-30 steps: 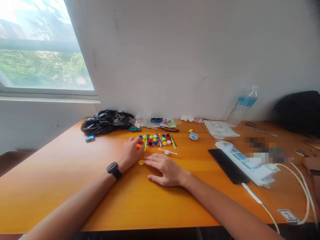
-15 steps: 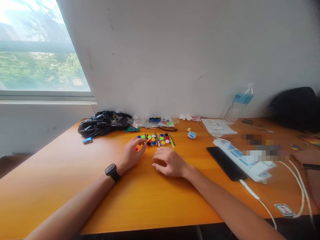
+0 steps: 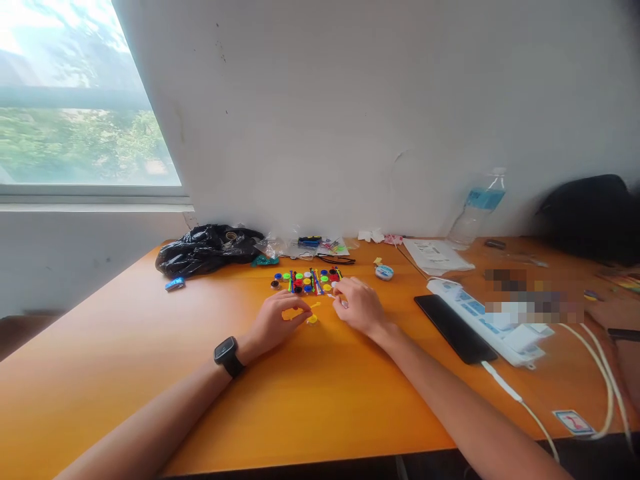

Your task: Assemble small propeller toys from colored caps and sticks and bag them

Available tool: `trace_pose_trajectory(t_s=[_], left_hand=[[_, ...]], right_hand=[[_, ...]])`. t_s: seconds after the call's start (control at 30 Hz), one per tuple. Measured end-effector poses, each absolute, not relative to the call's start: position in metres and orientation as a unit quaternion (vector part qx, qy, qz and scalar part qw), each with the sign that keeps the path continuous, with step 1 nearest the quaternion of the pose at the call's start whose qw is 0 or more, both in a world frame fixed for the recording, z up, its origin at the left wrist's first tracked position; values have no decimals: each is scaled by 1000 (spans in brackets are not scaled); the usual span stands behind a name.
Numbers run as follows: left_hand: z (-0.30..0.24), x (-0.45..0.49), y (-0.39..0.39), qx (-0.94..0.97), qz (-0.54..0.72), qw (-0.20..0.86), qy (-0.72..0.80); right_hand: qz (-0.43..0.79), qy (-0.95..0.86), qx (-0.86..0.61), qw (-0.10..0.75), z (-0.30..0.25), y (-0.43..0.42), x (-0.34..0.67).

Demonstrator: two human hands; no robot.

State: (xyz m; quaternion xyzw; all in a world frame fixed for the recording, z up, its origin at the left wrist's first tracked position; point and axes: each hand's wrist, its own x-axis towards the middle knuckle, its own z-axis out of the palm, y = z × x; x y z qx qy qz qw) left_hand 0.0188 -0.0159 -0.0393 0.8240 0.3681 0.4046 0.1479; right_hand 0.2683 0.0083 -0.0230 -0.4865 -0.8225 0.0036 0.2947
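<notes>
My left hand (image 3: 280, 321), with a black watch on its wrist, is closed in a pinch. A small yellow strip (image 3: 315, 305) sticks out from its fingertips. Just below them is a yellow round piece (image 3: 313, 321) on the table. My right hand (image 3: 361, 305) is closed, its bent fingers at the near right edge of the coloured pieces, by a small white piece (image 3: 344, 303). What those fingers hold, if anything, is hidden. Beyond both hands lie rows of small round pieces (image 3: 307, 282), in several colours, with bundles of thin coloured strips (image 3: 315, 281) between them.
Along the wall lie a black plastic bag (image 3: 210, 248), clear packets (image 3: 310, 245) and a white bag (image 3: 435, 255). A small round container (image 3: 384, 272) sits right of the pieces. Farther right are a phone (image 3: 453, 328), a power strip (image 3: 487, 323) with cables, and a plastic bottle (image 3: 477, 210).
My left hand has moved nearer and right, away from the rows, with the yellow strip in its fingers. My right hand has shifted right and forward to the edge of the pieces.
</notes>
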Motion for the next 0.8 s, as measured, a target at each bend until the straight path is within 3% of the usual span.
trace_pose_trajectory(t_s=[0.1, 0.3, 0.6, 0.8], left_hand=[[-39, 26, -20, 820, 410, 171, 360], [-43, 24, -18, 805, 423, 176, 377], [-41, 21, -16, 803, 406, 203, 386], [-43, 21, -17, 807, 369, 216, 408]], right_hand=[[102, -839, -398, 356, -19, 3, 263], [306, -812, -354, 348, -29, -5, 246], [437, -705, -419, 371, -51, 10, 247], [429, -692, -443, 375, -62, 11, 241]])
